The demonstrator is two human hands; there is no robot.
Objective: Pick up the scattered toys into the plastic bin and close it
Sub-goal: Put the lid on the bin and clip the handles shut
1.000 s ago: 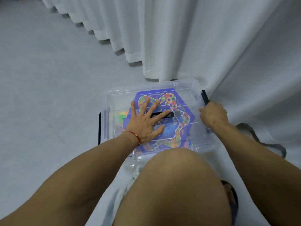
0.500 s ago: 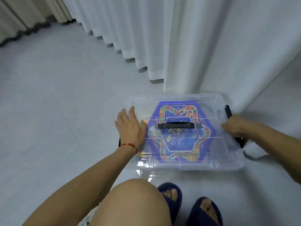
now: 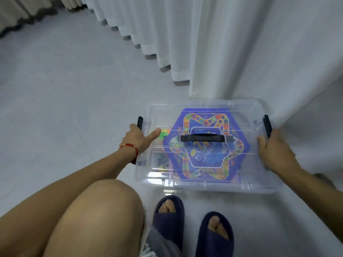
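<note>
Crouching on the pale floor [image 3: 65, 101] by the white curtain [image 3: 232, 43], the person has the lidded plastic bin [image 3: 204, 184] before both feet; the left hand [image 3: 138, 139] curls round the left latch [image 3: 139, 122], thumb on the lid, while the right hand [image 3: 276, 153] grips the right latch [image 3: 267, 126].

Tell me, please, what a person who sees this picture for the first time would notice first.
The eye goes first to the clear plastic bin on the pale floor in front of the white curtain, its lid on, with a bright blue game board showing through under the black carry handle. Next come the two hands at its ends: the left hand, with a red bracelet, at the left black latch, and the right hand at the right black latch.
</note>
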